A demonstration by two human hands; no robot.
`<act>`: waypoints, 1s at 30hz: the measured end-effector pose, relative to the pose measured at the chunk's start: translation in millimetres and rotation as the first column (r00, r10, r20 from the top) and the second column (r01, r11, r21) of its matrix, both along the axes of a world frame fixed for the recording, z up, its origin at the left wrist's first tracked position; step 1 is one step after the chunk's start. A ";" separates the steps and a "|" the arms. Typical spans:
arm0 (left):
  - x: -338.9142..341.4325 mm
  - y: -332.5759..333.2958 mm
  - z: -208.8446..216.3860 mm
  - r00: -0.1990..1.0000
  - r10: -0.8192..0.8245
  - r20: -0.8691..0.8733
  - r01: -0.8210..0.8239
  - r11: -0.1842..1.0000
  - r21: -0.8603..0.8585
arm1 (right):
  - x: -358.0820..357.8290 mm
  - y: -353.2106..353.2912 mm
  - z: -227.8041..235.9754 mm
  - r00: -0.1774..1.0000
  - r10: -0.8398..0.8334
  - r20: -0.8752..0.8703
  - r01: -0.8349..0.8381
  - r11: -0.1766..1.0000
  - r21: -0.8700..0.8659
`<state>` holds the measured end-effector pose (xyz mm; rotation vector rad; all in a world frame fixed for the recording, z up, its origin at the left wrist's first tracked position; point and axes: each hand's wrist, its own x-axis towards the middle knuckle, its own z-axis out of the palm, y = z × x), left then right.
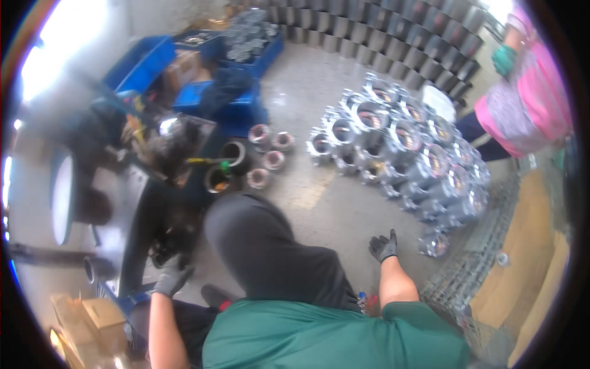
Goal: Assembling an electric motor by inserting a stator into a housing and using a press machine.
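Note:
My left hand (174, 277), in a grey glove, is low beside the dark workbench (138, 215). Its fingers are blurred against dark parts at the bench's side, so whether it grips anything cannot be made out. My right hand (384, 246), in a dark grey glove, hangs over the floor with fingers apart and nothing in it. The nearest thing to it is a single silver motor housing (434, 244) on the floor. Behind that one, many silver motor housings (405, 135) stand stacked, with reddish-copper windings showing inside several.
Several copper-wound rings (273, 160) and dark cylinders (233, 155) stand on the floor ahead. Blue bins (255, 111) are beyond them. Metal tubes (362, 34) line the back wall. At right are a wire-mesh cage (458, 277) with cardboard and a person in pink (528, 98).

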<state>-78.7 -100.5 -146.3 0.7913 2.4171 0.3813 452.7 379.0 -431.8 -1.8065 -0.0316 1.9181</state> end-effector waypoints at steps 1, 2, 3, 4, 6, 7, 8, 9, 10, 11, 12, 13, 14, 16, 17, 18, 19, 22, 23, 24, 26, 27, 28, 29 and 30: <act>0.7 -0.5 -4.7 0.996 -0.052 -0.068 0.053 0.998 0.015 | -19.4 -0.1 -18.4 0.990 0.114 0.081 -0.119 0.992 0.051; 2.7 7.4 1.6 0.996 -0.030 -0.082 0.031 0.999 0.012 | -45.2 2.2 -33.2 0.988 0.137 0.067 -0.140 0.989 0.050; 5.7 19.4 9.7 0.990 -0.104 -0.091 0.098 0.993 -0.066 | -68.8 4.3 -46.3 0.915 0.398 0.073 -0.403 0.911 0.084; 7.5 23.2 15.1 0.980 -0.178 -0.092 0.164 0.976 -0.145 | -90.8 5.7 -53.2 0.774 0.627 0.087 -0.633 0.765 0.117; 8.9 6.7 10.5 0.986 -0.150 -0.078 0.134 0.976 -0.173 | -162.6 1.3 -41.4 0.566 0.805 0.176 -0.822 0.537 0.190; 9.6 1.5 8.2 0.988 -0.144 -0.048 0.132 0.973 -0.191 | -196.8 5.1 -28.7 0.340 0.892 0.297 -0.933 0.280 0.227; 12.4 12.2 15.5 0.996 -0.089 -0.001 0.086 0.973 -0.216 | -215.6 20.5 -35.7 0.003 0.820 0.572 -0.956 -0.165 0.243; 14.7 17.8 18.6 0.996 -0.093 0.000 0.091 0.973 -0.212 | -234.2 36.0 -43.4 -0.269 0.550 0.790 -0.812 -0.570 0.121; 16.9 18.3 20.4 0.997 -0.078 0.024 0.082 0.968 -0.239 | -265.0 41.5 -37.1 -0.291 0.457 0.840 -0.785 -0.617 0.064; 15.7 17.3 22.9 0.997 -0.066 0.049 0.076 0.961 -0.265 | -298.2 41.2 -24.1 -0.308 0.359 0.881 -0.758 -0.653 0.002; 16.5 10.4 26.9 0.965 -0.255 0.064 0.263 0.940 -0.219 | -321.4 41.2 -10.0 -0.247 0.365 0.898 -0.778 -0.627 0.040; 16.6 7.5 29.0 0.966 -0.249 0.064 0.257 0.942 -0.217 | -342.3 41.2 6.2 -0.187 0.365 0.912 -0.796 -0.600 0.077; 16.2 7.5 29.6 0.960 -0.272 0.071 0.281 0.928 -0.245 | -363.6 41.6 25.5 -0.168 0.364 0.916 -0.809 -0.582 0.084; 13.9 11.6 28.4 0.968 -0.241 0.070 0.250 0.941 -0.227 | -395.1 49.5 48.2 -0.108 0.314 0.943 -0.827 -0.555 0.090; 14.0 7.7 20.3 0.994 -0.091 0.057 0.101 0.972 -0.211 | -408.0 53.6 54.9 -0.070 0.265 0.962 -0.827 -0.555 0.093; 14.7 4.6 21.8 0.997 -0.057 0.061 0.068 0.977 -0.201 | -428.2 48.5 80.8 -0.052 0.296 0.954 -0.816 -0.564 0.130; 16.0 3.4 27.4 0.997 -0.027 0.067 0.039 0.982 -0.186 | -447.6 43.9 109.2 -0.036 0.323 0.946 -0.807 -0.568 0.163; 8.2 -1.5 25.9 0.994 -0.028 0.102 0.051 0.972 -0.231 | -479.0 67.0 91.4 -0.197 0.193 0.961 -0.819 -0.571 -0.053; 6.7 1.0 22.2 0.994 -0.023 0.106 0.047 0.972 -0.228 | -486.0 72.0 87.9 -0.233 0.176 0.957 -0.825 -0.557 -0.099; 7.9 5.1 17.7 0.994 -0.072 0.087 0.089 0.974 -0.207 | -493.7 74.5 83.4 -0.268 0.160 0.950 -0.826 -0.546 -0.140; 8.2 -6.2 8.9 0.993 -0.101 0.068 0.112 0.975 -0.193 | -511.2 77.8 82.3 -0.306 0.270 0.913 -0.840 -0.528 -0.126; 8.8 -4.5 11.4 0.995 -0.074 0.063 0.086 0.975 -0.203 | -514.2 83.6 74.1 -0.340 0.224 0.913 -0.806 -0.569 -0.160; 8.9 5.1 16.4 0.991 -0.091 0.100 0.110 0.973 -0.203 | -513.1 100.9 52.4 -0.368 0.270 0.890 -0.804 -0.572 -0.159; 7.6 14.1 20.5 0.986 -0.101 0.133 0.126 0.972 -0.200 | -511.3 113.5 25.4 -0.272 0.398 0.876 -0.861 -0.507 -0.037; 2.9 25.7 21.8 0.979 -0.131 0.154 0.159 0.969 -0.189 | -494.1 144.5 -13.6 -0.154 0.513 0.844 -0.913 -0.401 0.077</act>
